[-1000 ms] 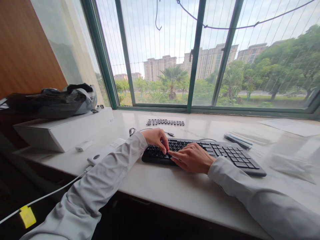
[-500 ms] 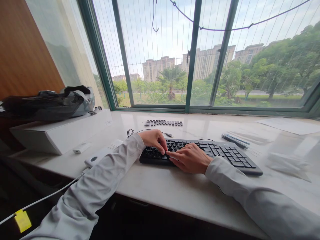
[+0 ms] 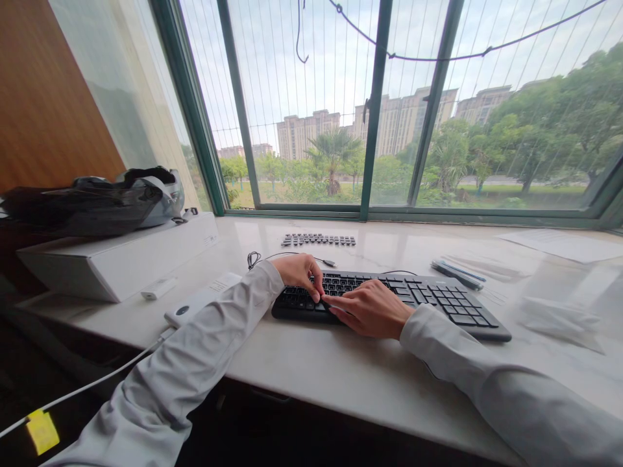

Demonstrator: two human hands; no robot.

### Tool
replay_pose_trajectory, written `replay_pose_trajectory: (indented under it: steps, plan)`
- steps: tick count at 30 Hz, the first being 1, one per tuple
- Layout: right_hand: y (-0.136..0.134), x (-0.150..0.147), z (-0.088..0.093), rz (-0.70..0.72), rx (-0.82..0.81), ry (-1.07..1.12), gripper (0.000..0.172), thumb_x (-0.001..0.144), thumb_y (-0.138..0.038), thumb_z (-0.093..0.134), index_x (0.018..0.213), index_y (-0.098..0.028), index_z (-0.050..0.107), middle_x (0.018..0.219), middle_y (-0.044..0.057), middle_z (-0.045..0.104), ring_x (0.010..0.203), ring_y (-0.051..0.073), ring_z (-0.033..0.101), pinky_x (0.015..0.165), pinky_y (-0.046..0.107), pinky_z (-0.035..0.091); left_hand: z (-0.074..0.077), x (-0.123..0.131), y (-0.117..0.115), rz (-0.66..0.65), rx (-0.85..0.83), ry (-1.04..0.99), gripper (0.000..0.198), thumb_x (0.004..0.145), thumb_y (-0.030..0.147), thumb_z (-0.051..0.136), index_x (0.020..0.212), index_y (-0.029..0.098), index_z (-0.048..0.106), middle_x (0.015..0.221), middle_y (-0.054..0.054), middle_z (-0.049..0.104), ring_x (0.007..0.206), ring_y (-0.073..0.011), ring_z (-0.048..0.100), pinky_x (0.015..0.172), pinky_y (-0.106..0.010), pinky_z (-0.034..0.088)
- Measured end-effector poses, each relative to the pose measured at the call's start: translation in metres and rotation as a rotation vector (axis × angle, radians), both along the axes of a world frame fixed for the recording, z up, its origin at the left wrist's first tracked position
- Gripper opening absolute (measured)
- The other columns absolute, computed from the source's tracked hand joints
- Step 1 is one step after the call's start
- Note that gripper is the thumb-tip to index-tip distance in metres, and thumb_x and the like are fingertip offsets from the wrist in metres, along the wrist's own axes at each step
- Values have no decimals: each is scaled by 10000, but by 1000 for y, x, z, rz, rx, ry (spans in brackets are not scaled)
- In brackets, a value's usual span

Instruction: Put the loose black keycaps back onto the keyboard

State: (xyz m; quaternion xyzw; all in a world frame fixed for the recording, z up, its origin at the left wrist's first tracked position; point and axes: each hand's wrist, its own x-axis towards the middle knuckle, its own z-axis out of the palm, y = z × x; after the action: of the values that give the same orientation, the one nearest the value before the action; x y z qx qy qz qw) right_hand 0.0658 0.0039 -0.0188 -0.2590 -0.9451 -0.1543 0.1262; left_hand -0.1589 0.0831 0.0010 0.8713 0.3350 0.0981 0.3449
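Observation:
A black keyboard (image 3: 438,305) lies on the pale stone sill (image 3: 341,370) in front of me. My left hand (image 3: 298,270) rests on the keyboard's left part, fingers curled down and pinched over a key. My right hand (image 3: 372,309) lies beside it with its fingers closed, forefinger and thumb meeting the left fingertips at the same spot. Whatever sits between the fingertips is too small to make out. A set of loose black keycaps (image 3: 318,240) is laid out in rows behind the keyboard, near the window.
A white box (image 3: 121,259) with a dark bag (image 3: 92,204) on top stands at the left. Beside it lie a small white stick (image 3: 158,288) and a white device (image 3: 195,305) with a cable. Pens (image 3: 457,274), paper (image 3: 559,245) and clear plastic (image 3: 555,321) lie right.
Both hands have stayed at the same spot on the keyboard's left part. Only my view has shifted slightly.

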Motion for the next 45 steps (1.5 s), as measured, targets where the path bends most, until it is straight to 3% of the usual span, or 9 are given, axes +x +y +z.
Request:
replay_pose_trajectory:
  steps: [5,15,21,29,38,45]
  plan:
    - [0,-2,-2,8,-28,49,359,966,-329,313,1133,-266,624,679,17,695,523,68,539,530,283,164,-3,0,1,51,-55,11,304,492,387,839,700,187,741,747,-27,731,745,-168,649,748,-269,446]
    - [1,-7,-3,20,-26,61,355,943,-306,343,1079,-251,666,697,33,710,535,86,567,530,270,180,-6,0,6,112,-13,83,327,466,389,846,719,200,759,716,-25,724,718,-168,644,725,-263,441]
    - [-1,-11,-2,-6,2,38,377,938,-309,334,1036,-214,685,613,43,682,500,94,549,523,272,173,-2,1,6,87,-30,102,338,466,386,845,728,190,763,701,-27,721,715,-166,646,689,-249,440]
    - [3,-11,-3,-37,-70,107,360,924,-335,380,968,-252,727,666,47,704,539,105,575,525,259,202,0,2,9,71,-71,128,321,486,409,835,715,200,753,770,-15,735,773,-166,651,719,-241,438]
    - [6,-6,-8,-48,-69,161,331,927,-332,391,1085,-312,682,746,18,729,592,101,611,538,253,226,2,-2,4,31,40,112,351,542,445,805,788,198,766,734,-24,720,706,-144,601,689,-242,401]
    - [5,-5,-8,-24,-29,156,322,924,-297,388,1026,-259,692,689,13,713,553,86,579,539,264,217,12,0,-7,32,152,144,361,549,484,787,789,216,770,645,19,689,611,-108,552,604,-223,357]
